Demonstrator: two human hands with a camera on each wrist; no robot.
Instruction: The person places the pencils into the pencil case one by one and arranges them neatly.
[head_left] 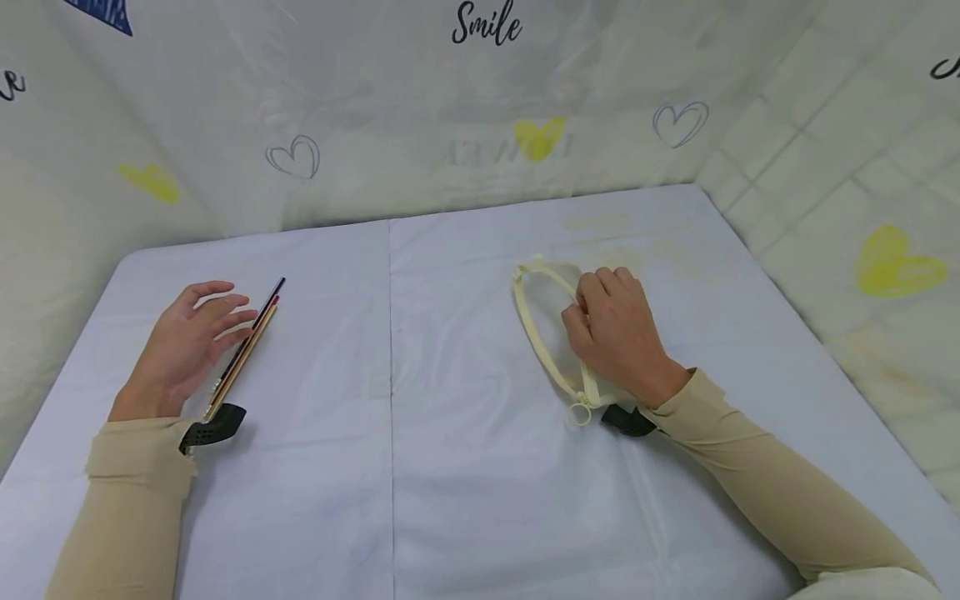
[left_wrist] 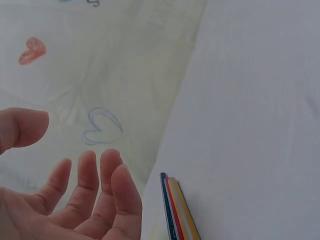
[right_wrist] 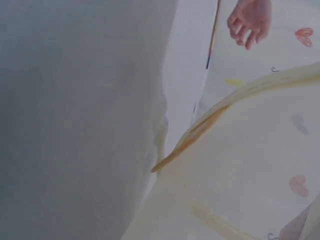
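Note:
My right hand (head_left: 618, 333) grips the edge of a see-through pouch (head_left: 527, 321) with a pale yellow zip edging and a ring pull (head_left: 579, 413). The pouch's mouth stands partly spread. In the right wrist view the pouch's yellow edging (right_wrist: 270, 85) crosses the picture, and its clear film covers much of the lower right. On the left, several pencils (head_left: 243, 354) lie in a bundle, dark blue, red and yellowish. Beside them my left hand (head_left: 198, 337) has its palm turned up and fingers loosely spread, holding nothing. In the left wrist view the pencils (left_wrist: 180, 212) lie right of its fingers.
A white cloth-covered table (head_left: 465, 467) with a fold line down its middle lies under both hands. Pale curtains (head_left: 375, 108) printed with hearts and words hang at the back and sides. Black wrist mounts (head_left: 213, 427) sit on both sleeves.

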